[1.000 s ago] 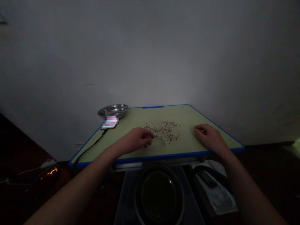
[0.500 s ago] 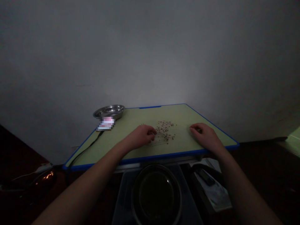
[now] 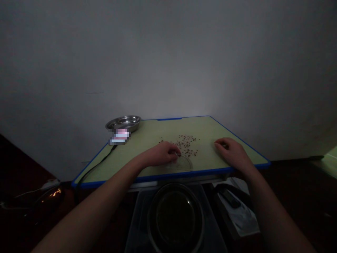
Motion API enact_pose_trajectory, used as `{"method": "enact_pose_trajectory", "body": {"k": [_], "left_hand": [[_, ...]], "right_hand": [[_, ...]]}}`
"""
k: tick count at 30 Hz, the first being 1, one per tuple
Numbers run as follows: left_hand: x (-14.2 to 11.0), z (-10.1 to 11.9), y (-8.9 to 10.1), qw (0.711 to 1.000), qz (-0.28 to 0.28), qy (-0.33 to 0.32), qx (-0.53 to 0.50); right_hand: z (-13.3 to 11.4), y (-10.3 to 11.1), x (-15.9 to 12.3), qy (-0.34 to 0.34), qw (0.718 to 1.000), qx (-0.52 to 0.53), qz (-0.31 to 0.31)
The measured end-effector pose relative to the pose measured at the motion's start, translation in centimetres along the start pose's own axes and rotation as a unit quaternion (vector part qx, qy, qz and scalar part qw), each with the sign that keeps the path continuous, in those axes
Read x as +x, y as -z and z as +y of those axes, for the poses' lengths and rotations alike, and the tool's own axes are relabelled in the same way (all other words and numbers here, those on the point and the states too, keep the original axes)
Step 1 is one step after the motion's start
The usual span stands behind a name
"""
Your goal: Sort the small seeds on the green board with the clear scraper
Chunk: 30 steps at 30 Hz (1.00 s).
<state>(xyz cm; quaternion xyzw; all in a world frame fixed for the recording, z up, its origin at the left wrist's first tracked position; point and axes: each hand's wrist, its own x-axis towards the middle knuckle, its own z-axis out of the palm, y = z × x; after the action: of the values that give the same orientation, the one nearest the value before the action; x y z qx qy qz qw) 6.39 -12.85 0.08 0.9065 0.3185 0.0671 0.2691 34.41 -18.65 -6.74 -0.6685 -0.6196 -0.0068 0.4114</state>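
Observation:
Small dark reddish bean-like pieces [image 3: 187, 142] lie scattered across the pale yellow-green tabletop [image 3: 147, 131]. My left hand [image 3: 168, 153] is closed on the rim of a clear round dish [image 3: 186, 163], low over the table near its blue front edge; part of the dish is hidden behind the fingers. Right of the scattered pieces, my right hand [image 3: 228, 149] rests low at the table with curled fingers and the fingertips together. Whatever may be inside those fingers is too dark and small to make out.
A shiny metal basin [image 3: 126, 123] stands at the back left, with a blurred-out phone-like thing [image 3: 119, 136] before it and a black cable [image 3: 98, 165] beside it. Below the table's front edge sits a dark round pan-like vessel [image 3: 176, 218]. A wall rises behind.
My left hand has drawn the clear dish towards me and slightly right, off the scattered pieces to the table's front edge. My right hand has hardly moved.

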Motion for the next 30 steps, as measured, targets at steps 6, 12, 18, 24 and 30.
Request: {"method": "enact_pose_trajectory", "body": {"k": [6,12,18,24,30], "left_hand": [[-1.2,-0.1,0.3,1.000,0.012,0.005,0.000],[-2.5,-0.1,0.6,0.996,0.050,0.037,-0.066],[-3.7,1.1,-0.5,0.991,0.094,0.011,-0.099],[-5.0,2.9,-1.0,0.985,0.125,-0.018,-0.119],[-6.4,0.0,-0.8,0.969,0.240,0.033,-0.046]], "right_hand": [[0.3,0.0,0.1,0.001,1.000,-0.001,-0.002],[-2.1,0.6,-0.9,0.010,0.997,0.070,0.008],[-9.9,1.0,-2.3,0.157,0.955,0.161,-0.194],[-12.9,0.3,-2.3,0.203,0.920,0.181,-0.283],[-10.3,1.7,-0.3,0.165,0.959,0.118,-0.197]]}}
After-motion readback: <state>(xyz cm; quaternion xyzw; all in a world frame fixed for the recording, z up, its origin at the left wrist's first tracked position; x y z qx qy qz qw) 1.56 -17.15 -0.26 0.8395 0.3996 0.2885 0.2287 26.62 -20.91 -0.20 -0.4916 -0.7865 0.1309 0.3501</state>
